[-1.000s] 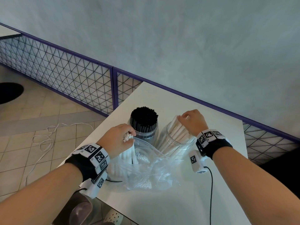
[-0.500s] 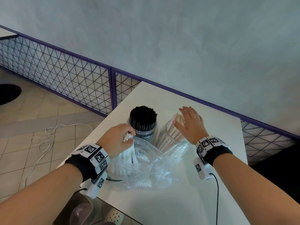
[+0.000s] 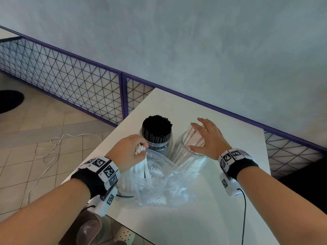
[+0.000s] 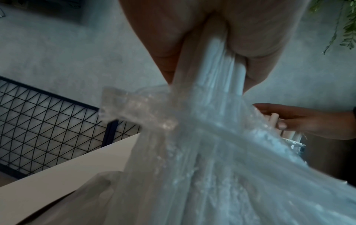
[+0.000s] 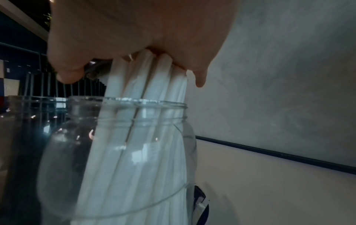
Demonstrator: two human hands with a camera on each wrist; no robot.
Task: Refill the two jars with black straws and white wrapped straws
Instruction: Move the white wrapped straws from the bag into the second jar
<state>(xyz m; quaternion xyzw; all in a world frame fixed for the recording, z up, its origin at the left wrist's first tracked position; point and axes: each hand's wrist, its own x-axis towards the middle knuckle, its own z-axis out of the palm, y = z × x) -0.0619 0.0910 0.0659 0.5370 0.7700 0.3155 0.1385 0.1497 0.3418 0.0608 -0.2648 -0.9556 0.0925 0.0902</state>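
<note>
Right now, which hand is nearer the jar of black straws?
Left. The left hand grips a bunch of white wrapped straws right beside the jar of black straws. The right hand lies open on the other jar, farther away.

Both forearms reach forward, bare, each wrist wrapped in a black band with black-and-white marker tiles and a small white camera unit slung beneath.

Left hand (image 3: 128, 152): knuckles up, fingers curled tight into a fist round a bunch of white wrapped straws (image 3: 140, 149), whose ends poke out past the thumb side. From the left wrist view, the bunch runs down out of the closed palm (image 4: 210, 45).

Right hand (image 3: 207, 138): palm down, fingers straight and spread, thumb out to the left. Palm presses flat on the tops of upright straws (image 5: 152, 73).
</note>
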